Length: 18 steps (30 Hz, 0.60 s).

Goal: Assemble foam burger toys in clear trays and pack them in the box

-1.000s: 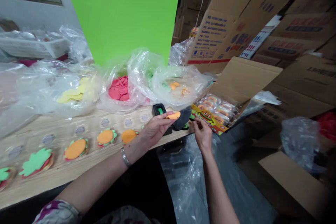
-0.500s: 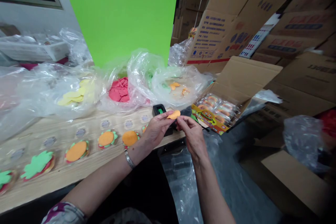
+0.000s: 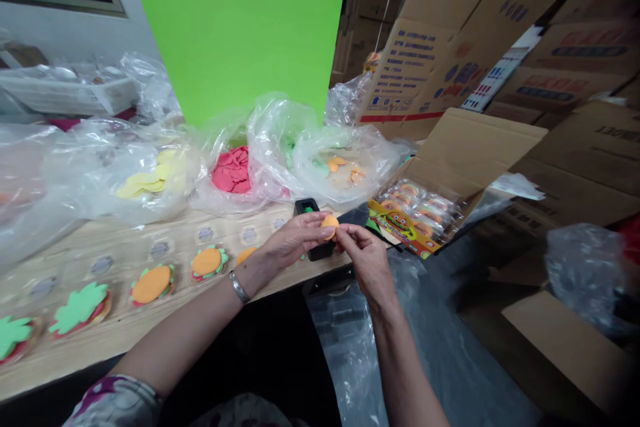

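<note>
Between thumb and fingers my left hand [image 3: 300,238] grips an orange round piece [image 3: 329,224], which looks like a flat burger-bun top. My right hand [image 3: 367,259] pinches at the right edge of this piece. Just behind the hands stands a black holder [image 3: 306,207] with something green inside. Left of them runs a row of clear plastic shells holding layered toy burgers. Some have an orange top, like this burger [image 3: 152,285]; others show a green leaf piece [image 3: 80,309] uppermost. My left forearm and hand hide part of the row.
Behind the row, clear bags hold yellow pieces [image 3: 145,180], red pieces [image 3: 233,170] and orange pieces [image 3: 337,163]. An open carton [image 3: 480,143] with packed burgers stands right. A green board [image 3: 240,33] rises behind. Stacked cartons [image 3: 575,90] fill the right side.
The orange piece has turned, showing more of its round face. My left hand has shifted slightly left over the row and covers more of one orange-topped burger. The view has shifted slightly.
</note>
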### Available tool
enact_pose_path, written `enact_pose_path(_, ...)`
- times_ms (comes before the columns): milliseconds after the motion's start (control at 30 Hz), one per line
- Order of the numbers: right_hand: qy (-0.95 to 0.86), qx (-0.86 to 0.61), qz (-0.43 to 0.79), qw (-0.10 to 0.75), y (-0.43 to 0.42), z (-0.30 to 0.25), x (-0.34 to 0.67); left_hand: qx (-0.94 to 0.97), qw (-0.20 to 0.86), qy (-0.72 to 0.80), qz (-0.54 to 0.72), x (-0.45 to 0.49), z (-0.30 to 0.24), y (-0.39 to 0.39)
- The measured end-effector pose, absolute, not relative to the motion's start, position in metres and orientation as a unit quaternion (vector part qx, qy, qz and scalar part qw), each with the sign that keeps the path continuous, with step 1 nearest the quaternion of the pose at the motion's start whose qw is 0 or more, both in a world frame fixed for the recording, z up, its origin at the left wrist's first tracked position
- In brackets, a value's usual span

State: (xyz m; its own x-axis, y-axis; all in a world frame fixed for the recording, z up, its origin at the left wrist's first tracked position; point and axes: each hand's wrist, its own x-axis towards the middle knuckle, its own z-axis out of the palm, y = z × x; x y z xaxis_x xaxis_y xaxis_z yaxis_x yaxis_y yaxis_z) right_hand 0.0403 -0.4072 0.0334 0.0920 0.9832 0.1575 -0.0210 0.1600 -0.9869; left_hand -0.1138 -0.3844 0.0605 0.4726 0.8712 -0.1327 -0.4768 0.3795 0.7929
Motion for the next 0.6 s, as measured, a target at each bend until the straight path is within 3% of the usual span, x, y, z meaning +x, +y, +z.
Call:
enact_pose_path(267, -0.593, -0.521, 0.332, 0.516, -0.403, 0.022, 0.045, 0.371, 0.762, 0.304, 0.436, -0.114, 0.048, -0.381)
enact_pose_path(467, -0.566, -0.536, 0.318, 0.539, -0.399, 0.018, 0.049, 0.346, 0.765, 0.286, 0.461, -0.114, 0.041, -0.376)
enact_pose_path(600, -0.574, -0.578, 0.239, 0.529, -0.388, 0.007, 0.079, 0.333, 0.774, 0.279, 0.461, -0.118, 0.042, -0.377)
